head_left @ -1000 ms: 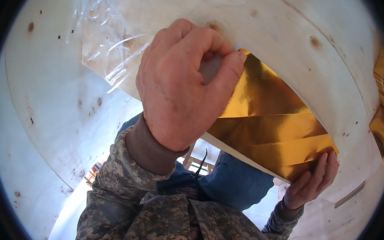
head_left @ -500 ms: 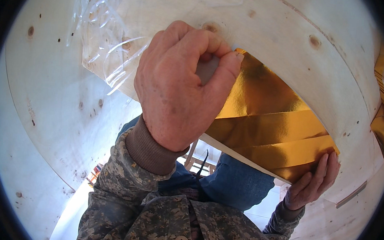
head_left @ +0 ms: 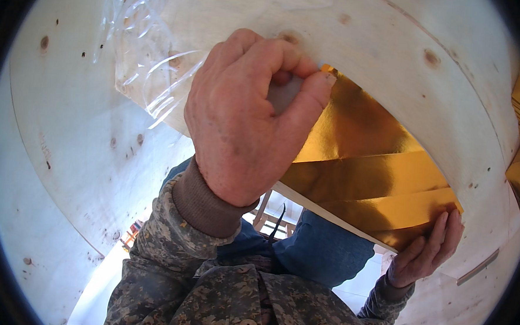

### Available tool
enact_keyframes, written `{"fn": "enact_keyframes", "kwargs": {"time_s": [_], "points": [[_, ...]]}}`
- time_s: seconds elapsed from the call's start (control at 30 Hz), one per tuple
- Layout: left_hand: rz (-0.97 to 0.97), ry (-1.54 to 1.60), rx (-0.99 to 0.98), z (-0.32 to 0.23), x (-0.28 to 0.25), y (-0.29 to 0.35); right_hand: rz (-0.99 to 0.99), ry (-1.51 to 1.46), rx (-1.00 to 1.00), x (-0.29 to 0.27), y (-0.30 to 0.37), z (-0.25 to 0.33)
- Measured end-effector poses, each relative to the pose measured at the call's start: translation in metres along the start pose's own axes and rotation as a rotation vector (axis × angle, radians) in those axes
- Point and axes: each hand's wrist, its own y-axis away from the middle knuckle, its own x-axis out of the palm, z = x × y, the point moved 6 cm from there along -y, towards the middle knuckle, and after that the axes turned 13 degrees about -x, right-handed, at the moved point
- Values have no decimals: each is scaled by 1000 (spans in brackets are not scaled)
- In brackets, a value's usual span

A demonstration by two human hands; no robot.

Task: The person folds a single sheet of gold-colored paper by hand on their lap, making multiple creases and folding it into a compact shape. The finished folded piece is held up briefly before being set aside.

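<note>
A shiny gold foil sheet (head_left: 378, 151) with straight creases across it lies in front of me on pale wood. My left hand (head_left: 245, 114) is closed in a pinch at the sheet's far left corner, thumb against forefinger. The back of this hand hides the sheet's left part. At the near right corner, my right hand (head_left: 429, 248) has its fingers bent over the foil's edge; its thumb cannot be made out.
Clear shiny strips (head_left: 158, 80) lie at the far left of the wooden board (head_left: 373, 27). More gold foil (head_left: 518, 164) is at the far right edge. A thin strip (head_left: 478, 267) lies right of my right hand. Below the board's near edge are blue trousers (head_left: 326, 245).
The whole view has shifted very slightly. Both hands keep their places on the gold foil sheet.
</note>
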Motion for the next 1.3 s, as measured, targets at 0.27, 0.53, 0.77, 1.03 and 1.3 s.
{"fn": "enact_keyframes", "kwargs": {"time_s": [0.27,0.53,0.77,1.03,1.3], "points": [[-44,-49,19,-1,0,0,3,4,-6,0,-1,0],[-61,-77,25,-1,0,1,0,10,-15,1,1,-2],[-53,-80,38,-1,0,0,1,19,-18,0,1,-2],[-42,-89,39,-2,1,0,0,15,-10,0,1,-2],[-32,-66,49,-4,0,2,-18,-14,-7,1,2,-2]]}}
